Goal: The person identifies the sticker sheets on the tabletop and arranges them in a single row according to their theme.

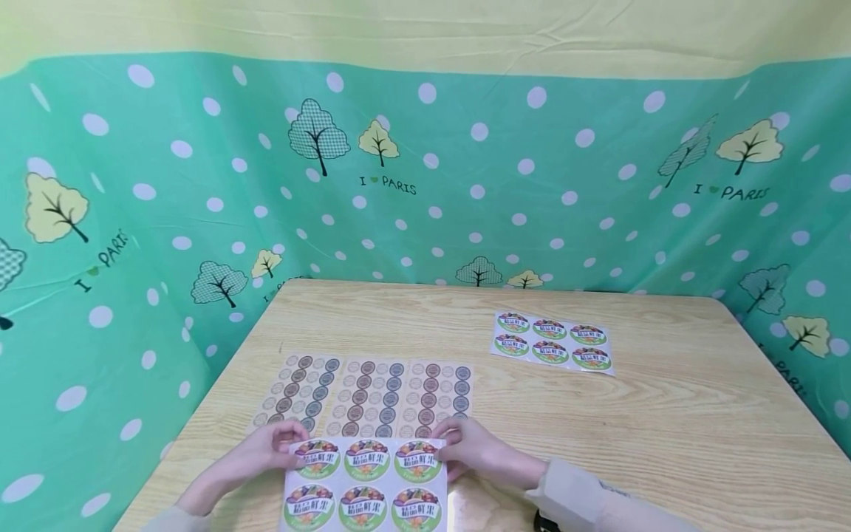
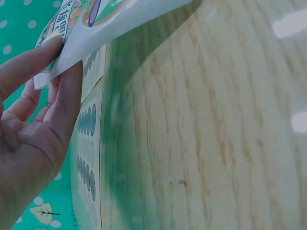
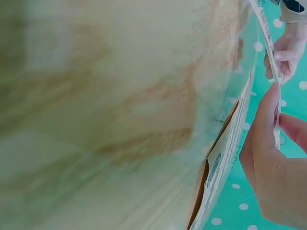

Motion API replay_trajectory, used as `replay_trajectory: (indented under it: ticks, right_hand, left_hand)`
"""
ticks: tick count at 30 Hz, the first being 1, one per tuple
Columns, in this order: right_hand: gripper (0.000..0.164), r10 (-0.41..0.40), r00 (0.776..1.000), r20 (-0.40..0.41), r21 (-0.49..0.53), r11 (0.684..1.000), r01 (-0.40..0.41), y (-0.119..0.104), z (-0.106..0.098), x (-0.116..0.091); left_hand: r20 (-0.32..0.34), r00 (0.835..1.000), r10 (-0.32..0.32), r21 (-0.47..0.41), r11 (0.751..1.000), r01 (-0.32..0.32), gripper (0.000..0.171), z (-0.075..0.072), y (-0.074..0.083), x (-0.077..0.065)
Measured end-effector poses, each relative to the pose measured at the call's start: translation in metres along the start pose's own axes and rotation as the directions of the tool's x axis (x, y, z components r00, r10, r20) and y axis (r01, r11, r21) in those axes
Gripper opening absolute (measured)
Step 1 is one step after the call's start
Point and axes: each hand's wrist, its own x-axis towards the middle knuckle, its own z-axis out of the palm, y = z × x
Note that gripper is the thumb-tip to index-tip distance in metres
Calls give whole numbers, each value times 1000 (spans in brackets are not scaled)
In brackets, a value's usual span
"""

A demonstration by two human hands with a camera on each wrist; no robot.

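Observation:
Between both hands a sticker sheet (image 1: 337,482) with round fruit labels is held up over the near part of the table. My left hand (image 1: 262,452) pinches its upper left corner; the left wrist view shows the thumb on the printed face and fingers behind the sheet (image 2: 91,45). My right hand (image 1: 475,451) pinches the upper right corner, seen from the side in the right wrist view, with the sheet edge (image 3: 277,115) between thumb and fingers. Just beyond the held sheet lie three sheets of small round brown and grey stickers (image 1: 375,399), side by side.
A second fruit label sheet (image 1: 552,342) lies flat at the back, right of the middle. The wooden table (image 1: 665,414) meets a green dotted curtain (image 1: 452,207) at its back and sides. A dark object (image 1: 547,522) shows under the right sleeve.

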Motion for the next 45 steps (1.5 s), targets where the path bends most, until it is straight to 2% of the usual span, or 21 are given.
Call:
replay_trajectory:
  ticks: [4,11,16,23,45]
  right_hand:
    - [26,4,1000,1,8,1000,-4,-2,-6,-3]
    - [29,6,1000,-12,-17,1000,-6,-2,-20,-9]
    - [32,16,999,-33,-25,1000,-17,-1,-30,-13]
    - [34,35,995,-89,-79,996,-42,-1,-46,-17]
    - [37,94,960,-265,-87,989,-121,-5,-92,-35]
  left_hand:
    - [16,1000,-5,-25,1000,6,30,3,2,6]
    - [11,1000,-24,-19,1000,24,28,9,4,19]
    - [32,999,-17,-61,998,19,27,15,7,30]
    - [6,999,-48,-71,996,48,29,26,16,45]
    - [-28,991,-131,-160,979,125,33,60,31,95]
